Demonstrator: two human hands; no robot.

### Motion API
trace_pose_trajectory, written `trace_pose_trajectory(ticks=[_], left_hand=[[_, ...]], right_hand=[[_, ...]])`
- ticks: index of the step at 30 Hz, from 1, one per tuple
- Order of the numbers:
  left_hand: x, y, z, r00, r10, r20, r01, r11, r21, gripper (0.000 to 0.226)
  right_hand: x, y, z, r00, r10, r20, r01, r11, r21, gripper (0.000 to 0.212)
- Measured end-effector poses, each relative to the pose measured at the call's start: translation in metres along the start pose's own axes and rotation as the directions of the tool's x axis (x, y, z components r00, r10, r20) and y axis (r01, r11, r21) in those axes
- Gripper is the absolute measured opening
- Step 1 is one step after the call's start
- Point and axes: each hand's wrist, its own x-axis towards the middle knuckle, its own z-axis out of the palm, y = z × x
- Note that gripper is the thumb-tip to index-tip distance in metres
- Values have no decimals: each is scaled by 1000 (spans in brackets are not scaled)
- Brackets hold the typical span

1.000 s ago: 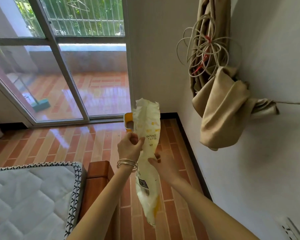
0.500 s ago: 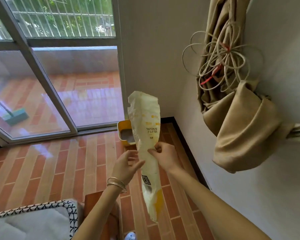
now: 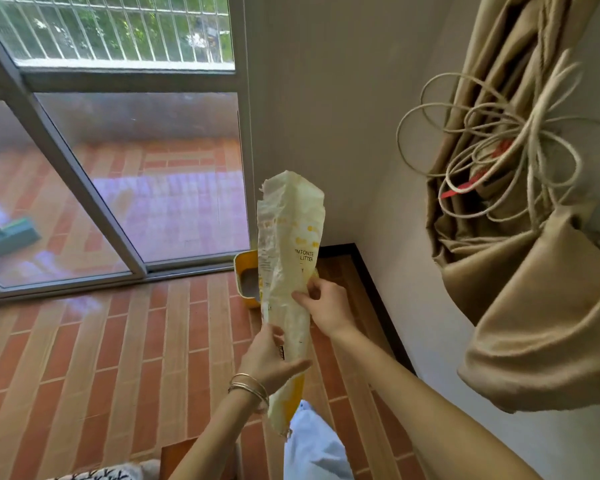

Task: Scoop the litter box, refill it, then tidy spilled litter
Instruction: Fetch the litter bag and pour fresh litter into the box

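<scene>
The right hand pinches the litter bag about halfway up, thumb and fingers closed on its right edge. Just below, the left hand wraps around the bag's lower part, with the plastic running between thumb and curled fingers. Thin metal bangles sit on that wrist.

The bag stands nearly upright between the two hands. It is long, limp and crumpled, white with yellow print, and its torn mouth is at the top. It looks flat, though I cannot tell if anything remains inside. Its bottom end hangs in front of a pale blue trouser leg.

Behind the bag, the yellow litter box sits on the brick-pattern tile floor, in the corner where the sliding glass door meets the white wall. Grey litter shows inside it, and the bag hides the box's right part.

Through the glass, a green mop head lies on the balcony tiles. On the right wall a beige curtain is bunched up, with a coil of pale cord hanging over it.
</scene>
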Motion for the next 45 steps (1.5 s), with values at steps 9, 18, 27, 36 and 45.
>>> trace_pose_trajectory(ticks=[9,18,27,36,45], left_hand=[[101,22,11,946,-140,-294,124,990,-73,19],[199,30,-7,922,-216,-323,182,975,-131,10],[312,1,-30,897,-424,-123,334,834,-439,10],[420,-31,-35,814,-576,79,462,558,-690,15],[508,-80,4,639,-717,279,569,196,-799,21]], right_hand=[[133,2,-6,989,32,145,-17,994,-104,17],[238,3,-1,966,50,253,-42,998,-38,26],[297,40,15,944,60,323,-19,992,-127,27],[350,116,77,889,146,433,-65,979,-194,51],[392,230,133,867,177,465,-81,972,-219,49]])
